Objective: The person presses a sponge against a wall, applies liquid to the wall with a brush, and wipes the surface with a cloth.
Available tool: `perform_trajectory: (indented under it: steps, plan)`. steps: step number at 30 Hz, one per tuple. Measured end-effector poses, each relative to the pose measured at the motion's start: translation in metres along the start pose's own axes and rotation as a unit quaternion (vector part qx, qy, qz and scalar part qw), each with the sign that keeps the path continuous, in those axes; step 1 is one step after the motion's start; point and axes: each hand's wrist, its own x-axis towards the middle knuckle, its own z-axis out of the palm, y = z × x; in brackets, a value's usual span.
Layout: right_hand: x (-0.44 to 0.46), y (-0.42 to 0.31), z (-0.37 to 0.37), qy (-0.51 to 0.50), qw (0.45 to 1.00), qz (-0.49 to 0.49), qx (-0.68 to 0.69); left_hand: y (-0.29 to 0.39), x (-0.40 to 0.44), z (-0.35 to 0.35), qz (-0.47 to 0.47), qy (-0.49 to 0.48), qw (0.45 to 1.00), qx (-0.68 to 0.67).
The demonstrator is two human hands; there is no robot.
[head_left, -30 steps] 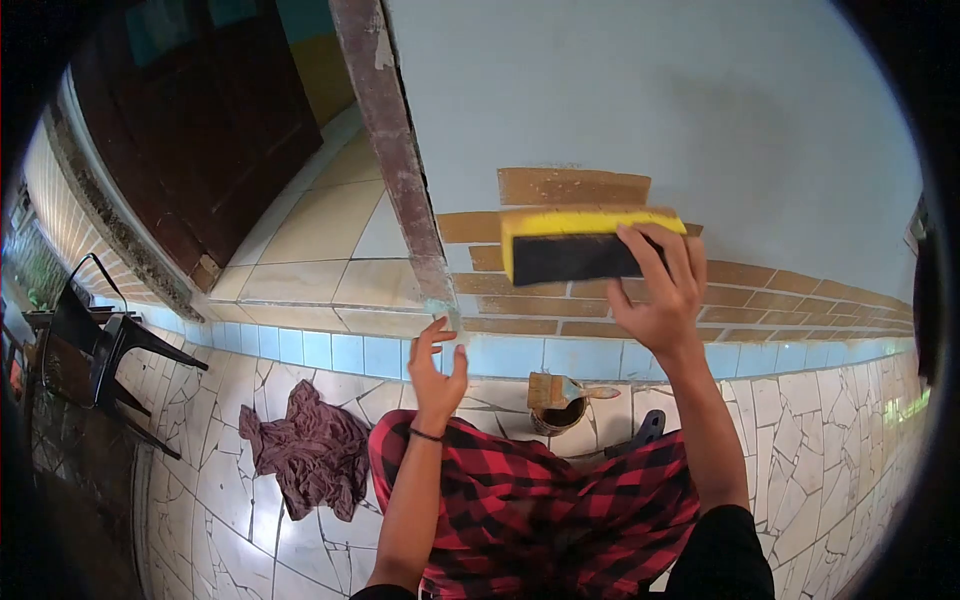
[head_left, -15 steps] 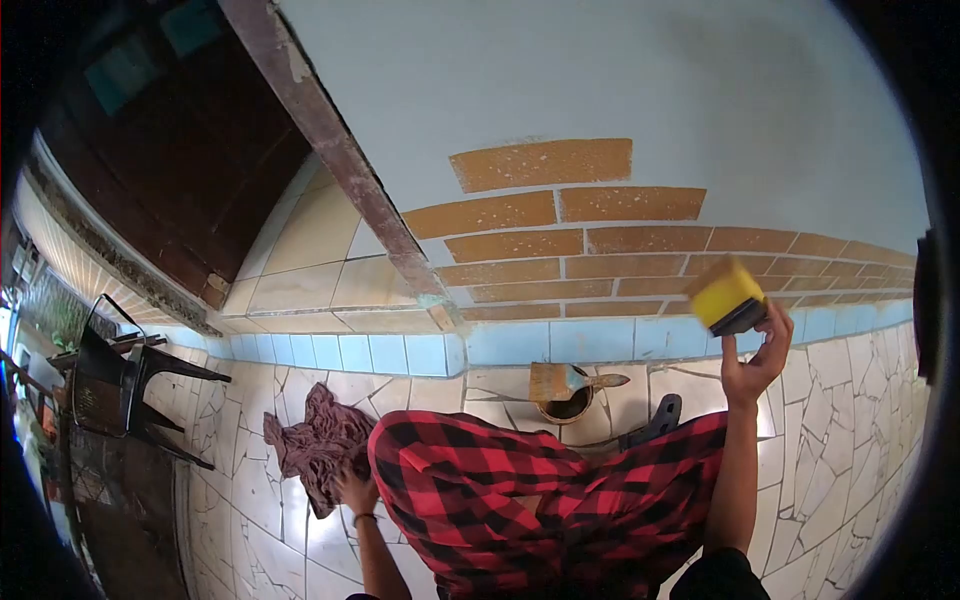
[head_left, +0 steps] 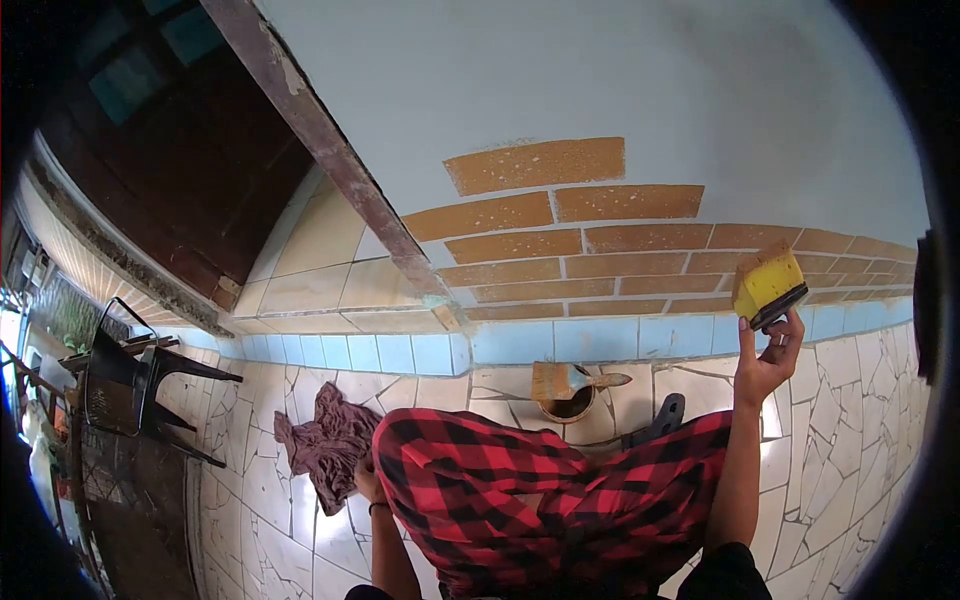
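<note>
My right hand (head_left: 768,368) grips the dark backing of a yellow sponge block (head_left: 770,285), held in front of the lower wall on the right. Brown paint marks its upper edge. My left hand (head_left: 370,480) is low at the right edge of a crumpled maroon cloth (head_left: 328,440), beside my knee; its fingers are mostly hidden. A paintbrush (head_left: 575,381) with brown bristles lies across the rim of a small pot (head_left: 568,410) on the floor. Rows of brown painted brick shapes (head_left: 630,238) cover the lower part of the grey wall.
A black metal chair (head_left: 150,385) stands at the left. Blue tiles (head_left: 600,338) run along the wall's base. A dark door (head_left: 190,150) and a tiled step (head_left: 310,290) are at the upper left. A dark sandal (head_left: 660,420) shows by my knee.
My left hand has dropped from near the wall corner to the cloth, then shifted slightly right. The sponge block has moved right and turned in my right hand. My view has swung.
</note>
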Motion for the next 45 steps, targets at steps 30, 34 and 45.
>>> perform_trajectory:
  steps: [30, 34, 45]
  plan:
    - [-0.013, 0.007, 0.001, -0.076, 0.996, 0.04, 0.018, 0.051, -0.046, -0.06, 0.102, 0.185, 0.966, 0.151]
    - [-0.016, 0.009, 0.004, -0.077, 0.996, 0.04, 0.007, 0.015, -0.035, -0.007, 0.135, 0.155, 0.978, 0.041]
    - [-0.017, 0.013, 0.003, -0.064, 0.997, 0.043, 0.018, 0.062, 0.007, -0.028, 0.218, 0.272, 0.936, 0.042]
